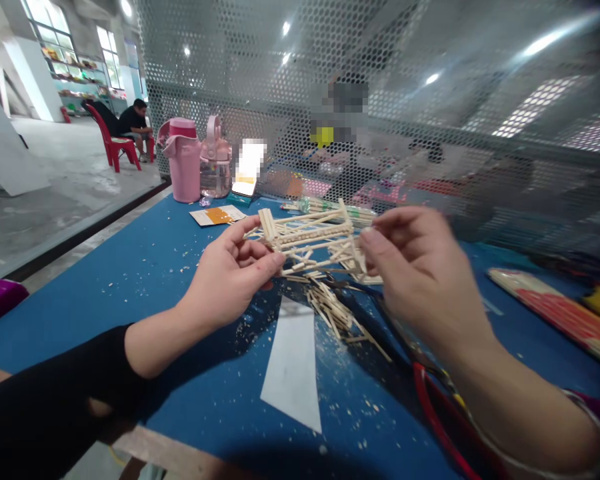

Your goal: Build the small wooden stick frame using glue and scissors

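Observation:
My left hand point(235, 270) is closed around the left end of a small frame built from thin wooden sticks point(313, 233), with the thumb in front. The frame is held tilted above the table. At its right end my right hand point(415, 260) is closed, thumb and fingers pinched on the end post; the fingertips are partly hidden and slightly blurred. Below the frame lies a loose pile of short wooden sticks point(335, 310). Beside the pile, red-handled pliers or cutters point(425, 393) lie partly under my right forearm. A white paper strip point(293, 367) lies in front.
A pink thermos point(184, 167), a clear bottle point(215, 167), a propped phone point(249, 170) and a card point(217, 215) stand or lie at the back. Bagged sticks point(330, 210) lie behind the frame, a red-and-cream packet point(550, 307) at right. A perforated metal screen point(260, 87) borders the blue table point(145, 267).

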{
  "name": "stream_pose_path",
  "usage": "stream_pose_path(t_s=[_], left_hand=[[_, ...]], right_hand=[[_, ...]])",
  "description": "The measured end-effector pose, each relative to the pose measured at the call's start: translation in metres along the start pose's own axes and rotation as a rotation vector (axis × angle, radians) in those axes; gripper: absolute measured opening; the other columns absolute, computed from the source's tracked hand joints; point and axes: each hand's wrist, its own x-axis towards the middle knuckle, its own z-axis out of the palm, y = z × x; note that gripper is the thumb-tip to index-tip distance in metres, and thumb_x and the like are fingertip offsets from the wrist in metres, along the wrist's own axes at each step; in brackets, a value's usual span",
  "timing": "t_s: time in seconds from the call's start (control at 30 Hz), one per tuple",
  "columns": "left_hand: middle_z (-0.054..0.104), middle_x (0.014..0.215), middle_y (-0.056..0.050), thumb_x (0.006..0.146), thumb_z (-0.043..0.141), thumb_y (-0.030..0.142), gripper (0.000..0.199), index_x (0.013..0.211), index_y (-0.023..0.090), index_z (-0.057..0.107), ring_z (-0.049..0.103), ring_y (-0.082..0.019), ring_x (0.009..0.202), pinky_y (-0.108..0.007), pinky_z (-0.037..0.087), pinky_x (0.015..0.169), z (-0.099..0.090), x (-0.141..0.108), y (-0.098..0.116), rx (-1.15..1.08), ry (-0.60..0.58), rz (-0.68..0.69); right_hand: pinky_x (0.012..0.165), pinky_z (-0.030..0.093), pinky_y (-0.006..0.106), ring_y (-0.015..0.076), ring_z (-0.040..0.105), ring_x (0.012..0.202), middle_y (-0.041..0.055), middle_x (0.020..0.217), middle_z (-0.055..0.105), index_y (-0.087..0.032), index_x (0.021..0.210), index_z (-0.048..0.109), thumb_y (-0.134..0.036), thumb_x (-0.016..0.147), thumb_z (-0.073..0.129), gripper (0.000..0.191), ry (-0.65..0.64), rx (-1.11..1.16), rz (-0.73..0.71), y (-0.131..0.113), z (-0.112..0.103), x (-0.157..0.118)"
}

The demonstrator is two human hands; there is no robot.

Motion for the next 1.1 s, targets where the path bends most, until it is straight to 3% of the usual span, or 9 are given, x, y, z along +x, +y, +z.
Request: stream_pose_path(t_s=[0.13, 0.2, 0.3, 0.43, 0.53, 0.6, 0.77, 0.97, 1.1], left_hand=[[0.057, 0.063, 0.005, 0.072, 0.069, 0.017, 0.059, 0.128, 0.013, 0.049, 0.055, -0.008, 0.057, -0.019, 0.048, 0.05, -0.012, 0.009, 0.003, 0.063, -0.06, 0.013], [0.058, 0.066, 0.004, 0.074, 0.068, 0.018, 0.059, 0.129, 0.013, 0.048, 0.056, -0.009, 0.059, -0.021, 0.049, 0.052, -0.018, 0.013, 0.004, 0.133, -0.091, 0.01], [0.06, 0.074, 0.0, 0.077, 0.064, 0.023, 0.053, 0.127, 0.014, 0.049, 0.058, -0.012, 0.065, -0.022, 0.049, 0.054, -0.024, 0.013, 0.003, 0.291, -0.018, 0.127], [0.06, 0.086, -0.002, 0.078, 0.066, 0.024, 0.022, 0.099, 0.018, 0.06, 0.056, -0.013, 0.076, -0.024, 0.049, 0.065, -0.023, 0.001, 0.001, 0.7, 0.234, 0.636], [0.056, 0.075, 0.0, 0.078, 0.064, 0.019, 0.004, 0.081, 0.019, 0.061, 0.053, -0.013, 0.075, -0.028, 0.047, 0.072, -0.019, -0.006, 0.002, 0.898, 0.206, 0.825], [0.054, 0.075, 0.001, 0.076, 0.065, 0.019, 0.008, 0.082, 0.018, 0.059, 0.051, -0.013, 0.073, -0.028, 0.046, 0.071, -0.015, -0.006, 0.001, 0.815, 0.239, 0.676], [0.053, 0.079, 0.0, 0.083, 0.06, 0.029, 0.017, 0.089, 0.016, 0.053, 0.051, -0.011, 0.069, -0.024, 0.044, 0.063, -0.007, -0.002, -0.004, 0.242, 0.259, 0.015], [0.06, 0.089, -0.002, 0.089, 0.056, 0.031, 0.025, 0.111, 0.02, 0.055, 0.054, -0.011, 0.077, -0.024, 0.046, 0.072, -0.007, -0.005, -0.006, 0.13, 0.104, 0.257], [0.058, 0.088, -0.001, 0.09, 0.054, 0.033, 0.017, 0.1, 0.02, 0.055, 0.054, -0.011, 0.079, -0.024, 0.046, 0.074, -0.005, -0.007, -0.008, 0.042, 0.148, 0.294]], right_hand=[[0.039, 0.033, 0.021, 0.0068, 0.04, 0.044, -0.0033, 0.059, 0.051, -0.02, 0.075, 0.053, -0.044, 0.087, 0.055, 0.027, -0.338, 0.176, 0.27, 0.008, 0.003, 0.001], [0.037, 0.032, 0.02, 0.0057, 0.04, 0.041, -0.0031, 0.056, 0.052, -0.019, 0.07, 0.054, -0.044, 0.085, 0.059, 0.029, -0.403, 0.234, 0.326, 0.009, 0.005, -0.002], [0.036, 0.036, 0.019, 0.0057, 0.043, 0.04, -0.0032, 0.056, 0.054, -0.02, 0.069, 0.054, -0.045, 0.082, 0.064, 0.03, -0.36, 0.315, 0.388, 0.005, 0.01, -0.008], [0.039, 0.042, 0.018, 0.0052, 0.047, 0.043, -0.0024, 0.061, 0.057, -0.019, 0.068, 0.057, -0.048, 0.075, 0.07, 0.032, -0.218, 0.382, 0.441, -0.002, 0.016, -0.015], [0.039, 0.043, 0.018, 0.0055, 0.048, 0.043, -0.0032, 0.058, 0.055, -0.02, 0.066, 0.057, -0.051, 0.069, 0.074, 0.036, -0.169, 0.408, 0.469, -0.002, 0.018, -0.018], [0.039, 0.043, 0.018, 0.0058, 0.048, 0.043, -0.0036, 0.057, 0.054, -0.021, 0.065, 0.058, -0.053, 0.065, 0.077, 0.038, -0.146, 0.433, 0.49, -0.001, 0.018, -0.02], [0.038, 0.042, 0.019, 0.0066, 0.047, 0.044, -0.003, 0.057, 0.056, -0.023, 0.064, 0.058, -0.051, 0.056, 0.083, 0.038, -0.067, 0.582, 0.585, 0.0, 0.019, -0.026], [0.037, 0.039, 0.015, 0.0034, 0.043, 0.04, -0.0058, 0.053, 0.054, -0.021, 0.062, 0.054, -0.044, 0.049, 0.088, 0.043, -0.004, 0.764, 0.685, -0.017, 0.02, -0.029], [0.039, 0.042, 0.011, 0.0024, 0.047, 0.042, -0.0064, 0.055, 0.057, -0.02, 0.062, 0.056, -0.042, 0.046, 0.09, 0.044, 0.003, 0.87, 0.74, -0.025, 0.028, -0.033]])
